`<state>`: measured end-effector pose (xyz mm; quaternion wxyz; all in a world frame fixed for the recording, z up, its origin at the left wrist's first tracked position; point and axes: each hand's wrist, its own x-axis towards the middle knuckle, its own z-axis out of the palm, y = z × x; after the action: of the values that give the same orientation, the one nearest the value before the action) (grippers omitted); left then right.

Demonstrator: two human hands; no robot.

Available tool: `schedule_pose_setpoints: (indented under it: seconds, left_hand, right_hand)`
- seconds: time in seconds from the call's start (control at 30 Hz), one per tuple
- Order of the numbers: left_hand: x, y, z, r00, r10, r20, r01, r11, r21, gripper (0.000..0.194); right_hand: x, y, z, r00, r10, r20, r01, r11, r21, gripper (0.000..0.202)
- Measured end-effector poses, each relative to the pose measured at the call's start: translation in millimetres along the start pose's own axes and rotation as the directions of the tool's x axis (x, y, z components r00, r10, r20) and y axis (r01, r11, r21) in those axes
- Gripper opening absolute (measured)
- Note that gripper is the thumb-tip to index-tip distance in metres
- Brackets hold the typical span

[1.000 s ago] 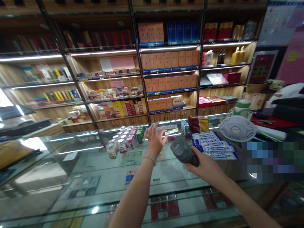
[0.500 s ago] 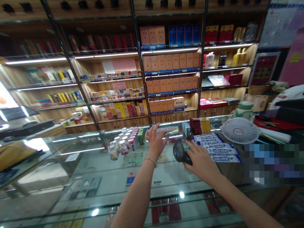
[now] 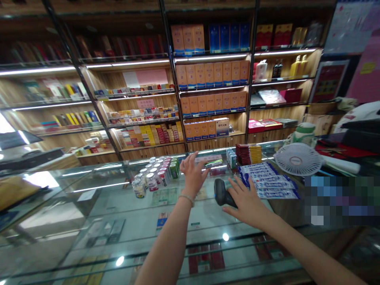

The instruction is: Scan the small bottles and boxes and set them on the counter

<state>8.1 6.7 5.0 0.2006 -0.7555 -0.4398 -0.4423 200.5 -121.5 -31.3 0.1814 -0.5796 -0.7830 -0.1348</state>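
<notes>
My left hand (image 3: 192, 174) is raised over the glass counter, its fingers apart and slightly curled, with nothing visible in its palm. Just past its thumb is a slim green pack (image 3: 214, 162); whether they touch I cannot tell. My right hand (image 3: 245, 202) has its fingers spread over the handle of a black barcode scanner (image 3: 220, 191), the thumb held away from it. The scanner's head points left, low over the glass. Right of that hand lies a fan of blue-and-white packets (image 3: 271, 182). Several small jars with white lids (image 3: 152, 182) stand in rows left of my left hand.
Behind the packets are stacked red-and-yellow packs (image 3: 248, 154) and small upright boxes (image 3: 231, 159). A white fan (image 3: 297, 159) and a green-lidded jug (image 3: 304, 132) occupy the counter's right side. Shelves of orange boxes (image 3: 213, 74) line the back wall.
My right hand's fingers have spread and its thumb has come away from the scanner's handle. The scanner's head has turned. My left hand keeps nearly the same pose; the view has shifted slightly.
</notes>
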Motion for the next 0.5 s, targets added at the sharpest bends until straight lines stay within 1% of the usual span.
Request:
schedule_pose_setpoints:
  seconds: [0.07, 0.2, 0.27, 0.37, 0.43, 0.5]
  left_hand:
    - [-0.1, -0.1, 0.0, 1.0, 0.001, 0.001, -0.001, 1.0, 0.004, 0.024]
    - [0.4, 0.7, -0.6, 1.0, -0.006, 0.004, 0.006, 1.0, 0.014, 0.024]
    - [0.8, 0.6, -0.9, 1.0, -0.01, 0.001, 0.01, 1.0, 0.011, 0.023]
    - [1.2, -0.6, -0.4, 1.0, -0.012, -0.008, 0.012, 1.0, 0.004, 0.022]
    - [1.4, -1.5, 0.1, 1.0, -0.017, -0.015, 0.017, 1.0, 0.0, 0.022]
    - [1.7, -1.7, -0.1, 0.999, -0.024, -0.02, 0.024, 1.0, -0.006, 0.023]
  right_hand:
    - [-0.4, 0.7, -1.7, 1.0, -0.011, 0.014, 0.011, 1.0, -0.01, 0.064]
    - [9.3, 8.4, -10.6, 1.0, -0.007, -0.003, 0.007, 0.999, -0.038, 0.061]
    - [20.3, 18.0, -14.3, 0.999, 0.001, -0.043, -0.003, 0.999, -0.054, 0.061]
    - [42.3, 37.2, -13.8, 0.991, 0.079, -0.108, -0.087, 0.994, -0.069, 0.057]
    - [58.0, 48.9, -9.2, 0.984, 0.133, -0.122, -0.14, 0.989, -0.048, 0.051]
    - [71.8, 56.7, -2.9, 0.98, 0.163, -0.113, -0.164, 0.986, -0.005, 0.048]
